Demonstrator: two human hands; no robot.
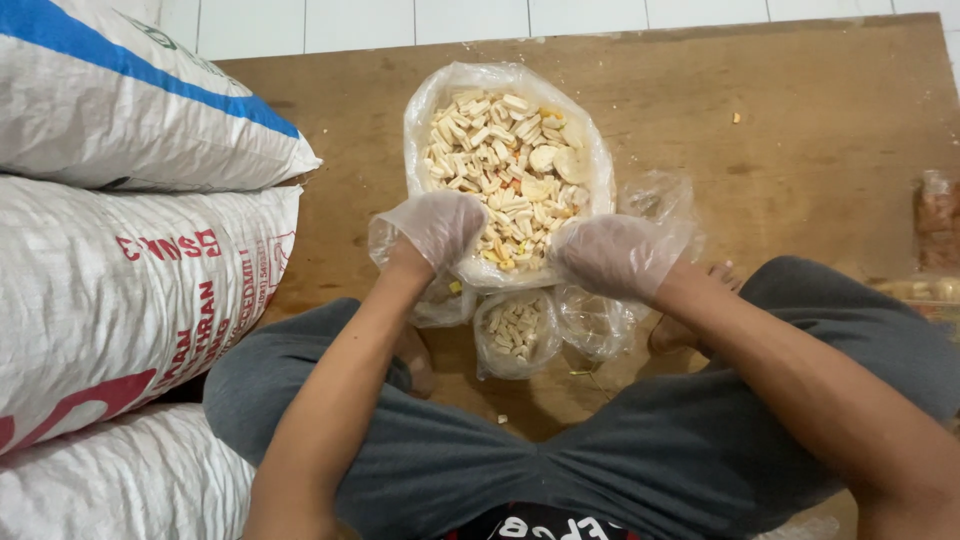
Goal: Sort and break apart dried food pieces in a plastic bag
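We see the large clear plastic bag of pale cracker pieces [508, 160] on the brown wooden board [800, 120]. Our gloved left hand [437, 228] and right hand [612, 256] seemingly clutch its near rim. A small filled clear bag [515, 332] lies just below; stacked white woven sacks [130, 200] crowd its left.

A brown wooden board [800, 130] carries a large open bag of crackers [505, 160], small filled bags [515, 335] and crumbs.
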